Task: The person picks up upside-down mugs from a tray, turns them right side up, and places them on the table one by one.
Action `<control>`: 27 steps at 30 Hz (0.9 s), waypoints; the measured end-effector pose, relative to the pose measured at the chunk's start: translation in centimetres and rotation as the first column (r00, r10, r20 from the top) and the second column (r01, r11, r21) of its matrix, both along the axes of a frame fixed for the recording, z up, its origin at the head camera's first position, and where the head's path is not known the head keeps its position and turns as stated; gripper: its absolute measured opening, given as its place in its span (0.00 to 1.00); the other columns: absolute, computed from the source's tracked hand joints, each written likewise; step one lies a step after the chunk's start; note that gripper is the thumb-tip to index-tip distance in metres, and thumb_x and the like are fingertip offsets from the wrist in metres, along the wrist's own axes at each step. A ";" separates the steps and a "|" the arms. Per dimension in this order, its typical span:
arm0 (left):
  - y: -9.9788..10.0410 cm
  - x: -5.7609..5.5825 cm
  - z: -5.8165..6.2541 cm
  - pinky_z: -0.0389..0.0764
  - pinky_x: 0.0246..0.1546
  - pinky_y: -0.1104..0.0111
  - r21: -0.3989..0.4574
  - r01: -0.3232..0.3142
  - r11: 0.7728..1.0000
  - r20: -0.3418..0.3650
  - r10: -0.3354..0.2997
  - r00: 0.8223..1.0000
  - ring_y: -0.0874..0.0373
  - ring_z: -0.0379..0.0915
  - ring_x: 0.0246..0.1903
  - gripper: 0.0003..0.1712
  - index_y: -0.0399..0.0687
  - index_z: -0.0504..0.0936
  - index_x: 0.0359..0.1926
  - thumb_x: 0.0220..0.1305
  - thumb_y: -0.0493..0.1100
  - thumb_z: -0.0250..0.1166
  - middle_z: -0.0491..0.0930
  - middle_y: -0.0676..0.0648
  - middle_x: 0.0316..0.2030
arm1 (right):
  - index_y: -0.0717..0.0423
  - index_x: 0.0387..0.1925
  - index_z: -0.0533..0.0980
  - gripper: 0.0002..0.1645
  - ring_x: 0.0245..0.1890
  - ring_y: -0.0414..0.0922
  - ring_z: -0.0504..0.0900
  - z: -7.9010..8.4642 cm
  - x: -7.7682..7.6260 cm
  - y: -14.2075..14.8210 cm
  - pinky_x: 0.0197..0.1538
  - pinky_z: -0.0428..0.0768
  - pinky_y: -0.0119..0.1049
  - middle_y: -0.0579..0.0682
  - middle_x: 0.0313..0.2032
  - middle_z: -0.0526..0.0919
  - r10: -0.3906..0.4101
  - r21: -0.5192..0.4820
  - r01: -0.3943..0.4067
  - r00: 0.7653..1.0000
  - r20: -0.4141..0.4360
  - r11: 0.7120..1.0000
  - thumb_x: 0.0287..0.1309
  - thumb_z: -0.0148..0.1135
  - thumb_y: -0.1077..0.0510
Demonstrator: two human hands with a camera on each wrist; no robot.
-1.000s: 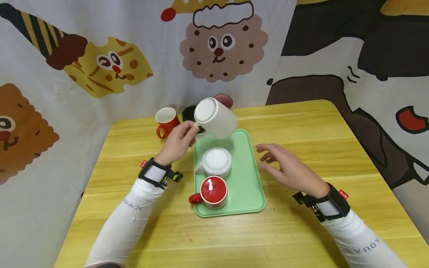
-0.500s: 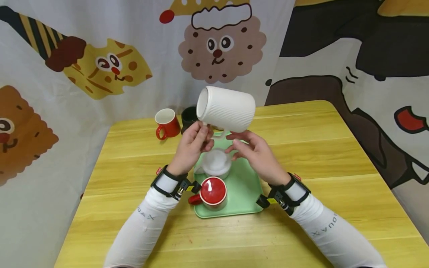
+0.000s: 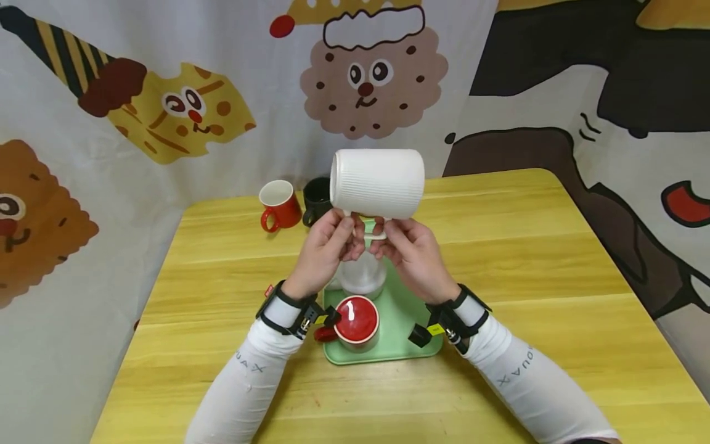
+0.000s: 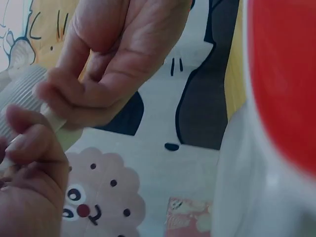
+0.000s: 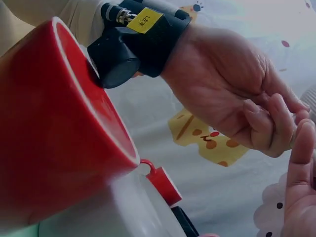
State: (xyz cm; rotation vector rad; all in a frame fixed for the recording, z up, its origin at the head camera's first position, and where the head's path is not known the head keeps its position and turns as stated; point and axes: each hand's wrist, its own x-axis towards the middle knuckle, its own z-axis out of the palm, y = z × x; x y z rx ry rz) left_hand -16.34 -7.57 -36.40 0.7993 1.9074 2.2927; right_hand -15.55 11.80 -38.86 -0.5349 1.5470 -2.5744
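Note:
A white ribbed mug (image 3: 379, 184) hangs sideways above the tray, its mouth to the left and handle downward. My left hand (image 3: 324, 250) pinches the handle near the rim end. The fingers of my right hand (image 3: 413, 253) pinch the handle at the base end. Both hands and part of the ribbed mug (image 4: 22, 96) show in the left wrist view. Below, a white mug (image 3: 364, 280) sits on the green tray (image 3: 402, 345), partly hidden by my hands. In front of it, a red mug (image 3: 357, 319) shows a round red top face with a pale ring.
At the table's back edge stand an upright red mug (image 3: 280, 205) with a white inside and a black mug (image 3: 317, 198). A printed cloth (image 3: 222, 166) hangs right behind the yellow wooden table (image 3: 527, 259).
The ribbed mug has turned so its mouth faces left instead of its base. My right hand has come in from the right and now holds the handle too. The tray mugs have stayed.

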 end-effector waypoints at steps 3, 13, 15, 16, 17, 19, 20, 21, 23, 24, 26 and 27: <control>-0.5 -0.1 0.1 0.72 0.26 0.70 -0.093 -0.025 0.995 -0.058 0.020 0.998 0.49 0.73 0.26 0.09 0.29 0.73 0.50 0.83 0.33 0.50 0.77 0.38 0.37 | 0.66 0.51 0.77 0.13 0.35 0.44 0.84 -0.2 0.1 0.1 0.40 0.85 0.32 0.53 0.40 0.79 -0.041 -0.008 0.041 0.998 -0.042 0.999 0.83 0.52 0.58; -3.9 -0.6 1.1 0.77 0.37 0.68 -0.267 -0.225 0.937 -0.254 0.156 0.954 0.48 0.80 0.39 0.13 0.31 0.80 0.59 0.79 0.31 0.59 0.81 0.41 0.50 | 0.74 0.46 0.76 0.14 0.31 0.46 0.85 0.3 -1.0 2.3 0.37 0.86 0.35 0.54 0.35 0.80 -0.208 0.120 0.246 0.942 -0.265 0.962 0.81 0.54 0.62; -4.6 -0.6 1.5 0.79 0.39 0.68 -0.248 -0.261 0.933 -0.267 0.193 0.944 0.48 0.81 0.41 0.14 0.31 0.80 0.60 0.78 0.31 0.59 0.81 0.39 0.52 | 0.79 0.46 0.75 0.16 0.30 0.47 0.85 0.5 -1.3 3.0 0.37 0.86 0.35 0.56 0.33 0.81 -0.242 0.154 0.301 0.918 -0.313 0.941 0.81 0.55 0.62; -4.9 -0.6 1.6 0.79 0.40 0.68 -0.244 -0.282 0.928 -0.274 0.213 0.938 0.49 0.81 0.42 0.15 0.31 0.80 0.61 0.78 0.31 0.60 0.81 0.39 0.52 | 0.80 0.46 0.74 0.16 0.30 0.47 0.85 0.5 -1.5 3.2 0.37 0.86 0.35 0.57 0.32 0.82 -0.256 0.169 0.324 0.908 -0.332 0.931 0.80 0.56 0.63; -5.2 -0.6 1.7 0.80 0.41 0.68 -0.246 -0.306 0.920 -0.284 0.233 0.930 0.49 0.81 0.42 0.15 0.31 0.80 0.61 0.78 0.31 0.60 0.81 0.39 0.52 | 0.80 0.46 0.75 0.16 0.30 0.47 0.85 0.6 -1.6 3.5 0.37 0.86 0.35 0.58 0.32 0.83 -0.268 0.186 0.347 0.898 -0.349 0.919 0.80 0.56 0.63; -5.8 -0.7 1.8 0.80 0.43 0.69 -0.261 -0.357 0.897 -0.303 0.275 0.912 0.52 0.81 0.42 0.15 0.33 0.80 0.61 0.78 0.32 0.61 0.82 0.39 0.52 | 0.80 0.45 0.76 0.16 0.29 0.48 0.84 0.6 -1.9 3.9 0.36 0.86 0.35 0.60 0.31 0.82 -0.285 0.201 0.375 0.885 -0.367 0.905 0.80 0.56 0.64; -6.1 -0.7 1.8 0.80 0.44 0.68 -0.274 -0.383 0.882 -0.318 0.293 0.902 0.52 0.81 0.42 0.16 0.33 0.80 0.62 0.78 0.33 0.61 0.82 0.39 0.53 | 0.80 0.45 0.76 0.16 0.29 0.48 0.84 0.6 -2.0 4.1 0.36 0.86 0.35 0.61 0.31 0.82 -0.294 0.202 0.385 0.882 -0.369 0.901 0.79 0.56 0.64; -6.4 -0.8 1.9 0.79 0.44 0.68 -0.287 -0.412 0.865 -0.332 0.313 0.890 0.54 0.80 0.42 0.16 0.34 0.80 0.63 0.79 0.33 0.61 0.82 0.40 0.52 | 0.80 0.44 0.76 0.16 0.29 0.48 0.84 0.5 -2.1 4.2 0.36 0.86 0.34 0.61 0.31 0.82 -0.303 0.204 0.396 0.878 -0.371 0.896 0.79 0.56 0.64; -7.0 -0.8 2.1 0.79 0.45 0.66 -0.305 -0.459 0.834 -0.359 0.346 0.867 0.54 0.79 0.44 0.17 0.36 0.80 0.64 0.79 0.35 0.62 0.81 0.40 0.52 | 0.80 0.42 0.76 0.16 0.28 0.47 0.84 0.6 -2.3 4.5 0.35 0.86 0.34 0.62 0.30 0.82 -0.325 0.199 0.416 0.870 -0.371 0.888 0.79 0.56 0.64; -7.3 -0.9 2.1 0.79 0.47 0.64 -0.308 -0.476 0.824 -0.373 0.356 0.857 0.52 0.79 0.46 0.18 0.37 0.80 0.64 0.79 0.35 0.62 0.80 0.41 0.54 | 0.80 0.41 0.76 0.16 0.28 0.47 0.84 0.6 -2.4 4.6 0.35 0.86 0.34 0.62 0.30 0.82 -0.335 0.194 0.424 0.868 -0.368 0.885 0.79 0.56 0.64; -8.0 -1.0 2.2 0.78 0.49 0.61 -0.317 -0.512 0.798 -0.406 0.374 0.834 0.50 0.79 0.51 0.19 0.37 0.78 0.66 0.78 0.37 0.63 0.78 0.40 0.56 | 0.79 0.40 0.76 0.16 0.27 0.46 0.84 0.6 -2.7 4.9 0.34 0.86 0.33 0.63 0.31 0.82 -0.355 0.194 0.444 0.860 -0.368 0.875 0.79 0.57 0.63; -8.3 -1.1 2.3 0.78 0.51 0.60 -0.321 -0.529 0.786 -0.421 0.382 0.823 0.50 0.78 0.54 0.20 0.37 0.78 0.66 0.78 0.37 0.63 0.77 0.40 0.58 | 0.78 0.40 0.77 0.17 0.27 0.46 0.84 0.7 -2.7 5.1 0.34 0.86 0.33 0.64 0.32 0.82 -0.364 0.195 0.453 0.857 -0.366 0.870 0.79 0.57 0.63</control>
